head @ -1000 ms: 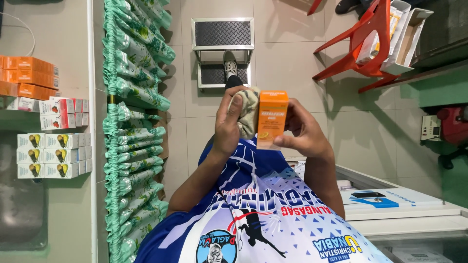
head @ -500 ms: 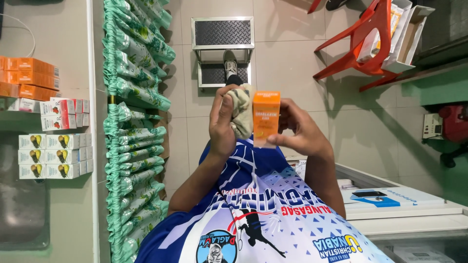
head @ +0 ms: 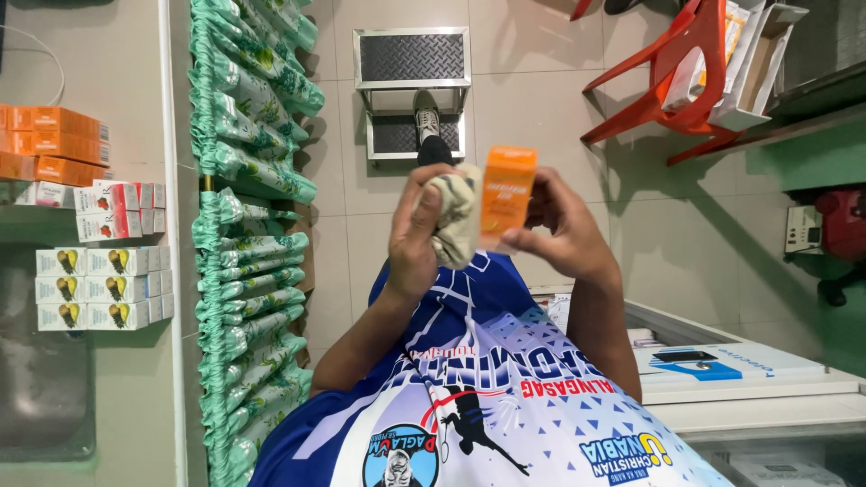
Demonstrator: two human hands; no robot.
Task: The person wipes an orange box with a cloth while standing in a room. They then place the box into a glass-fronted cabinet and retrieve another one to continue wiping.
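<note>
My right hand (head: 564, 230) holds a small orange carton (head: 507, 194) upright in front of my chest, fingers wrapped round its lower half. My left hand (head: 410, 239) grips a crumpled beige cloth (head: 456, 221) and presses it against the carton's left side. Both forearms rise from my blue and white printed shirt (head: 487, 397). My shoe (head: 427, 117) rests on the metal step stool (head: 413, 90) below.
At the left, shelves carry orange boxes (head: 54, 135), white boxes (head: 99, 289) and rows of green packets (head: 253, 225). A red plastic chair (head: 672, 77) loaded with open cartons stands at the upper right. A white counter (head: 740, 379) lies at the lower right.
The orange carton has risen a little and tilted rightward in my right hand. The cloth in my left hand has slid along the carton's left side.
</note>
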